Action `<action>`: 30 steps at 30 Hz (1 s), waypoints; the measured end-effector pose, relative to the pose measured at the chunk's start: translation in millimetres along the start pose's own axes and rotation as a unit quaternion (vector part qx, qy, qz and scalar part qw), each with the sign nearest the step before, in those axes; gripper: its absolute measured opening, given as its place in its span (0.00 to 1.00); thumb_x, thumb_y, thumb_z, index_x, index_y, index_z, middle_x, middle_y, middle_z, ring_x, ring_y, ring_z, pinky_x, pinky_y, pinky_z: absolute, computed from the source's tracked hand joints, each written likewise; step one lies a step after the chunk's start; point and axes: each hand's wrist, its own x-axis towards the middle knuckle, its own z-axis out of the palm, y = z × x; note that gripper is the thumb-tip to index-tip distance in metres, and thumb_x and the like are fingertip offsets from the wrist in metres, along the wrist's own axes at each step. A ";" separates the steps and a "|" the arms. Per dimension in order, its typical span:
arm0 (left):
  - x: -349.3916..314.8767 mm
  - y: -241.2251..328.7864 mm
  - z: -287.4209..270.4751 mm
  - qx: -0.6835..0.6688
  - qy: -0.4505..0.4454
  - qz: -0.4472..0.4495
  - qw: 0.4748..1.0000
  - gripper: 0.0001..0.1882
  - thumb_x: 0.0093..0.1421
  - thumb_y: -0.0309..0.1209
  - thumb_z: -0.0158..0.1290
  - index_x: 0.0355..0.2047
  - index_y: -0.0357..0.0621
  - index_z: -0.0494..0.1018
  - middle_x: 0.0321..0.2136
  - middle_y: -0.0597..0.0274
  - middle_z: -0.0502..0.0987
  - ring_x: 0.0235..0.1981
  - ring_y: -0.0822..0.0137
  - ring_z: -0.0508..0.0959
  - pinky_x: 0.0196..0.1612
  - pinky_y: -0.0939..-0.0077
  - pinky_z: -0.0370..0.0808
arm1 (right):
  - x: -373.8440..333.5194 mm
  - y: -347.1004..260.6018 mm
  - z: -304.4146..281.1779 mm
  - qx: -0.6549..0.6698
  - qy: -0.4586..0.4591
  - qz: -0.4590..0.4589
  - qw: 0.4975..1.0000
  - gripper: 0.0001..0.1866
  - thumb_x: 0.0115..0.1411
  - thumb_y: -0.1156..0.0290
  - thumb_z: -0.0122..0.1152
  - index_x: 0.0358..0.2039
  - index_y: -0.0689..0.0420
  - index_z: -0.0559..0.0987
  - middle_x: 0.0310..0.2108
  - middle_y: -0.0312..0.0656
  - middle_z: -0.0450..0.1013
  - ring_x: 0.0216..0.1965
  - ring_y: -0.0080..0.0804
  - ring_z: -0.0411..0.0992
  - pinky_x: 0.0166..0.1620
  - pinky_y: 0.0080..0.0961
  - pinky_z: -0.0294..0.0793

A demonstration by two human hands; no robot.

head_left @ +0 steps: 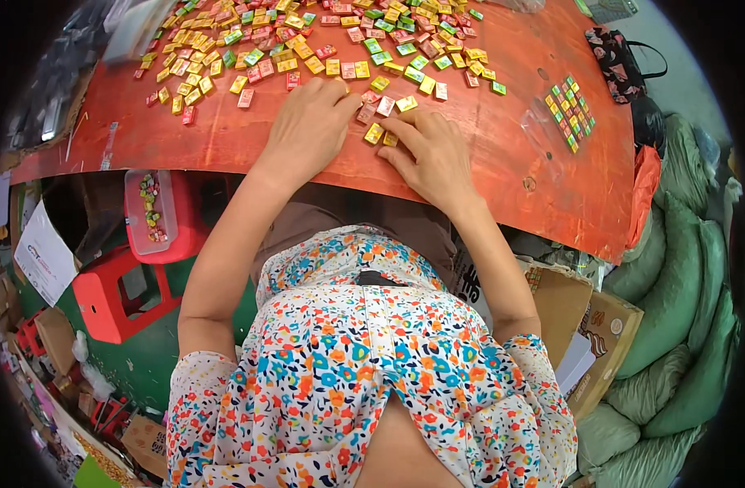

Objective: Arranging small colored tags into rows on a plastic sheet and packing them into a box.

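Small candy-sized boxes in yellow, pink, red and green (288, 65) lie heaped across the far part of the red table (218, 146). My left hand (311, 126) rests at the near edge of the heap, its fingers curled downward; their tips and anything under them are hidden. Just right of it are a few loose pink boxes (366, 113) and a yellow box (374, 132). My right hand (436, 154) comes in from the right, with thumb and forefinger closed around another small yellow box (390, 139) on the tabletop.
A flat grid of small boxes (569, 114) in clear film lies at the table's right. Beyond it are a dark floral bag (612, 65) and green sacks (673, 252). At lower left, a clear tub (151, 213) with small pieces sits above a red stool (116, 297). Cardboard boxes (604, 346) stand at right.
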 end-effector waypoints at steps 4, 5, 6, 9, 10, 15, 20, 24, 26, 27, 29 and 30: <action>-7.7 8.4 -4.6 -0.029 -0.005 -0.057 0.998 0.10 0.55 0.28 0.55 0.38 0.39 0.73 0.32 0.55 0.73 0.38 0.54 0.74 0.41 0.61 0.74 | -1.8 12.7 3.1 -0.009 0.026 0.022 0.999 0.17 0.53 0.65 0.67 0.43 0.55 0.79 0.42 0.40 0.73 0.41 0.42 0.72 0.43 0.38 0.70; -9.1 10.7 -5.9 -0.030 -0.005 -0.057 0.998 0.10 0.55 0.28 0.55 0.38 0.39 0.73 0.32 0.55 0.73 0.38 0.54 0.74 0.41 0.61 0.74 | -0.6 15.2 2.7 -0.007 0.037 0.027 0.999 0.17 0.53 0.65 0.67 0.43 0.55 0.80 0.42 0.41 0.73 0.41 0.42 0.72 0.42 0.38 0.70; -10.3 12.6 -7.2 -0.046 -0.019 -0.090 0.995 0.09 0.55 0.29 0.55 0.35 0.39 0.72 0.32 0.54 0.73 0.38 0.53 0.74 0.41 0.60 0.74 | 1.7 16.9 2.6 -0.007 0.037 0.026 0.999 0.17 0.53 0.65 0.67 0.43 0.55 0.80 0.42 0.41 0.73 0.41 0.42 0.72 0.42 0.38 0.70; -12.4 15.9 -6.9 -0.063 -0.031 -0.140 0.988 0.09 0.55 0.30 0.56 0.32 0.39 0.70 0.32 0.53 0.72 0.37 0.52 0.75 0.40 0.58 0.74 | 16.2 19.7 -0.6 0.000 0.092 0.025 0.995 0.14 0.53 0.67 0.66 0.40 0.56 0.80 0.39 0.41 0.74 0.40 0.42 0.72 0.41 0.37 0.71; -13.9 16.8 -6.9 -0.064 -0.030 -0.160 0.985 0.09 0.55 0.30 0.56 0.30 0.39 0.69 0.32 0.52 0.72 0.37 0.51 0.75 0.39 0.57 0.75 | 25.6 16.6 -0.7 -0.012 0.083 0.016 0.996 0.13 0.54 0.66 0.66 0.39 0.56 0.80 0.38 0.41 0.74 0.40 0.41 0.73 0.40 0.37 0.71; -14.8 19.3 -11.8 -0.078 -0.039 -0.178 0.980 0.09 0.56 0.30 0.55 0.31 0.38 0.69 0.32 0.51 0.71 0.37 0.50 0.76 0.39 0.56 0.75 | 61.3 15.8 10.2 -0.075 0.003 -0.006 0.997 0.11 0.55 0.65 0.63 0.37 0.56 0.81 0.33 0.39 0.76 0.38 0.40 0.73 0.40 0.36 0.71; -17.4 18.3 -16.1 -0.090 -0.034 -0.175 0.980 0.08 0.56 0.30 0.55 0.31 0.39 0.69 0.32 0.52 0.71 0.38 0.50 0.76 0.39 0.55 0.74 | 71.7 24.2 15.9 -0.122 -0.007 -0.089 0.989 0.12 0.55 0.63 0.62 0.37 0.54 0.81 0.32 0.38 0.76 0.37 0.40 0.74 0.39 0.35 0.71; -17.1 15.6 -16.3 -0.115 -0.054 -0.171 0.977 0.08 0.57 0.30 0.54 0.34 0.40 0.70 0.33 0.52 0.71 0.38 0.50 0.76 0.40 0.56 0.74 | 61.7 36.2 13.0 -0.100 -0.025 -0.078 0.992 0.12 0.55 0.65 0.62 0.39 0.54 0.82 0.34 0.38 0.76 0.39 0.39 0.74 0.42 0.35 0.71; -17.1 11.3 -14.6 -0.127 -0.052 -0.175 0.975 0.09 0.57 0.30 0.54 0.36 0.40 0.71 0.34 0.52 0.71 0.39 0.50 0.76 0.40 0.56 0.74 | 49.6 34.7 7.4 0.007 0.033 -0.070 0.997 0.13 0.55 0.69 0.63 0.42 0.54 0.81 0.37 0.40 0.76 0.39 0.39 0.73 0.43 0.34 0.72; -14.9 7.7 -13.3 -0.120 -0.034 -0.132 0.983 0.12 0.56 0.30 0.56 0.39 0.41 0.71 0.35 0.52 0.71 0.40 0.50 0.75 0.41 0.57 0.74 | 45.0 32.1 5.5 0.007 0.031 -0.072 0.997 0.13 0.55 0.69 0.63 0.42 0.54 0.81 0.37 0.40 0.76 0.39 0.39 0.73 0.43 0.34 0.72; -8.7 3.0 -13.3 -0.114 -0.015 -0.087 0.990 0.15 0.55 0.31 0.57 0.42 0.41 0.72 0.36 0.52 0.71 0.40 0.51 0.75 0.41 0.57 0.74 | 35.8 26.7 0.0 0.010 0.058 -0.099 0.993 0.15 0.55 0.73 0.64 0.45 0.53 0.81 0.37 0.41 0.76 0.37 0.40 0.73 0.42 0.33 0.72; -5.3 1.6 -14.9 -0.137 -0.052 -0.073 0.987 0.17 0.54 0.32 0.59 0.44 0.42 0.72 0.37 0.52 0.71 0.40 0.51 0.75 0.42 0.58 0.74 | 30.8 25.8 -2.4 0.009 0.057 -0.099 0.993 0.15 0.55 0.73 0.64 0.45 0.53 0.81 0.37 0.41 0.76 0.37 0.40 0.73 0.42 0.33 0.72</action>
